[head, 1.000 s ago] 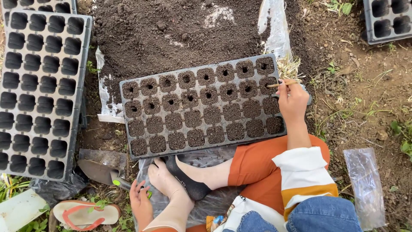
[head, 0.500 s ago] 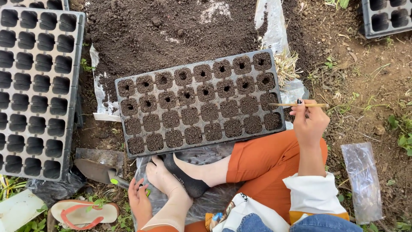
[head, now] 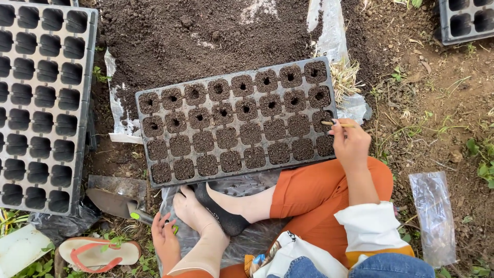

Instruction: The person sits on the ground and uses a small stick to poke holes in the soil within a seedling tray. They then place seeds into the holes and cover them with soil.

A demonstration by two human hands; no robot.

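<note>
Out on bare, weedy ground, an empty black plastic cell tray (head: 43,103) lies at far left, a metal trowel (head: 114,203) below it. The left hand (head: 165,241) rests open beside it. A soil-filled black seedling tray (head: 236,121) sits before a dark heap of potting soil (head: 206,36). The right hand (head: 351,144) pinches a thin wooden stick (head: 337,123) at the tray's right edge.

A pale tan stick (head: 338,123) is sitting in the right hand (head: 351,143), whose nails are showing dark polish. Just beside that grip, the dark grey seed tray (head: 234,172) is showing a grid of brown-black soil squares. Below the grip, orange trousers (head: 314,193) are glowing against a white sleeve (head: 371,225).
</note>
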